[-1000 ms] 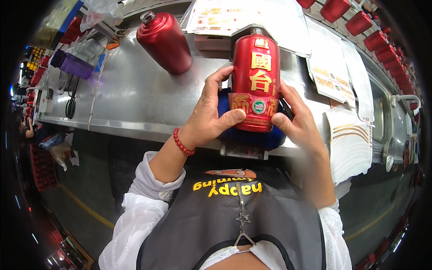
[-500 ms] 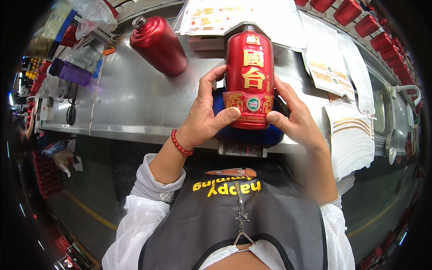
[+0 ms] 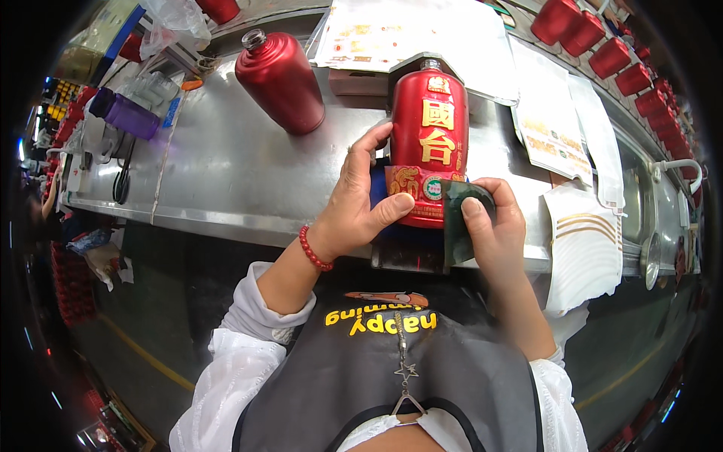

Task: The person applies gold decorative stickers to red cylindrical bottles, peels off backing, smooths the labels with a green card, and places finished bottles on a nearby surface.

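Observation:
A red bottle [image 3: 407,120] with raised gold characters lies on its back in a dark holder [image 3: 397,73] on a blue pad, its neck pointing away from me. Across its lower part runs a red-and-gold label band [image 3: 403,183] with a round green-and-white emblem. My left hand [image 3: 348,200] is wrapped along the bottle's left side, its thumb on the label's left end. In my right hand [image 3: 497,233] is a dark green flat scraper [image 3: 455,226], pinched between thumb and fingers. Its edge lies against the label's right part and hides it.
A plain red bottle [image 3: 282,83] stands on the metal bench [image 3: 218,162] at the back left. Printed label sheets [image 3: 553,124] lie at the back and right. A purple bottle [image 3: 126,114] is far left. Several red bottles [image 3: 610,57] line the far right.
My right hand has left the bottle's right side and now has the green scraper against the label. My left hand stays on the bottle. The whole view has shifted slightly.

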Tool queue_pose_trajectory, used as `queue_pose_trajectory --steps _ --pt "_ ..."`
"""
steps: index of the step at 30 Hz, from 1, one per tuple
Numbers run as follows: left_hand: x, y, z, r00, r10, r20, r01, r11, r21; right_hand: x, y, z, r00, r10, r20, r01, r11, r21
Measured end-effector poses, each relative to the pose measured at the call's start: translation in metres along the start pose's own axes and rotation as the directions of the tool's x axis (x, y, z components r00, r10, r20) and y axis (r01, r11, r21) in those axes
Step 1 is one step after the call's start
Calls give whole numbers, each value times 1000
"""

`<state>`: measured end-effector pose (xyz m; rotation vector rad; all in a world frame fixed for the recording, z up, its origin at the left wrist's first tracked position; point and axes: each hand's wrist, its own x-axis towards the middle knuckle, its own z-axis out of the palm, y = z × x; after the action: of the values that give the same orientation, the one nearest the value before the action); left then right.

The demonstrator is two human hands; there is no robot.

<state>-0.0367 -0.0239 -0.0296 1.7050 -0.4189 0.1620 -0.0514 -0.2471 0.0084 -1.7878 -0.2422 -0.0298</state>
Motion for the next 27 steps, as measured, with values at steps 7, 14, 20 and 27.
queue_pose_trajectory --steps 7,14,20,27 --pt "-26 1 -5 992 126 13 -120 897 427 5 -6 -9 997 -7 -80 -2 994 -111" --pt "-19 17 -12 978 194 75 -187 663 725 7 -31 -6 698 -611 372 709 661 -245" --pt "-14 34 1 932 361 11 -246 613 751 -3 -3 -2 996 76 -57 -67 988 139" --pt "-18 29 17 821 554 140 -393 369 842 0 -3 -2 993 110 -48 -106 991 82"
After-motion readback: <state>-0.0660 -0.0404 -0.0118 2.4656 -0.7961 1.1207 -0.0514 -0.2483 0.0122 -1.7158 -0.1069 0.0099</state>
